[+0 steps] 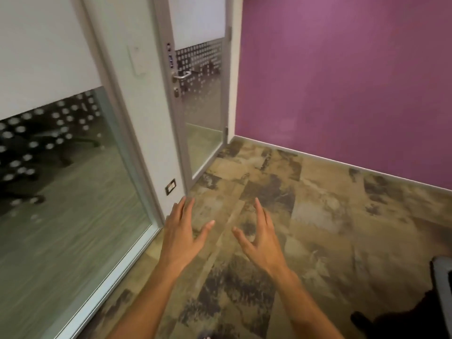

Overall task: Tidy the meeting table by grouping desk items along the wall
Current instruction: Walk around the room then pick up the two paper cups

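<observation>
Reaching forward over a mottled carpet (318,216) of tan and grey-brown tiles, the left hand (182,237) and right hand (260,237) hover side by side with a gap between them, palms turned partly inward. Both are spread wide with fingers extended and thumbs angled toward each other, and neither has hold of anything. Past the fingertips the carpet runs to a matte purple wall (342,81) edged with a pale skirting strip. On the left stands a glass partition (73,179) in a smooth grey metal frame, its upper part frosted white and its middle band printed with rows of pale dots. Beyond it is a glass door (203,106) with the same dotted band, a curved metal lever handle (182,75) and a small keypad above that. A small rectangular wall plate (170,186) sits low on the frame post. The meeting table and its desk items are out of view, so nothing of the task lies near the fingers. A dark, blurred shape (403,324) fills the lower right corner.
</observation>
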The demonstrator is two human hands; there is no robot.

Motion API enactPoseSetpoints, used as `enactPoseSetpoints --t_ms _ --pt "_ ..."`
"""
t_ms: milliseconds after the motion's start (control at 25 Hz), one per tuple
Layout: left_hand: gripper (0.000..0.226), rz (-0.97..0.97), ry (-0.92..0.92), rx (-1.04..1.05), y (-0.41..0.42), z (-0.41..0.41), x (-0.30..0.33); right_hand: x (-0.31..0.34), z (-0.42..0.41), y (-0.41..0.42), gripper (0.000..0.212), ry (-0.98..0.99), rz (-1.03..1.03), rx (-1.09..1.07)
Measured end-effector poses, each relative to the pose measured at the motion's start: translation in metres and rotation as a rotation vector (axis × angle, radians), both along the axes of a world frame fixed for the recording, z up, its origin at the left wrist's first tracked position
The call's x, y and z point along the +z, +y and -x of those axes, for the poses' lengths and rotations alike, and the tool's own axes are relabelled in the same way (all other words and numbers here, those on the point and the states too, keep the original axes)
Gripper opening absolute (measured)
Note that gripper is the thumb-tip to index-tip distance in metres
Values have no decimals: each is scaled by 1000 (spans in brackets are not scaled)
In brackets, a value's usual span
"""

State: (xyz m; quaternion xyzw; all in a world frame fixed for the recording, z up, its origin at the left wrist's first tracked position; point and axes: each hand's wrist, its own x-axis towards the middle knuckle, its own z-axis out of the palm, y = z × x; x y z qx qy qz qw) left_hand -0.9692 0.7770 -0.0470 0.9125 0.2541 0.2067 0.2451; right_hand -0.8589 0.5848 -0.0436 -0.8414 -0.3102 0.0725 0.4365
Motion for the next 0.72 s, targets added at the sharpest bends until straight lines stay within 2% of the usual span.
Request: enactPoseSetpoints --t_ms 160,320,520,720 --pt "94 -54 45 -138 48 -107 7 9 -85 33 95 -14 25 -111" --pt "92 -13 90 -275 62 -221 -8 -3 -181 44 92 -20 45 -217" --pt "94 29 109 -371 47 -353 -30 -30 -301 33 91 -38 50 -260" --pt "97 47 152 -470 6 -528 -26 -32 -462 -8 92 -14 -17 -372"
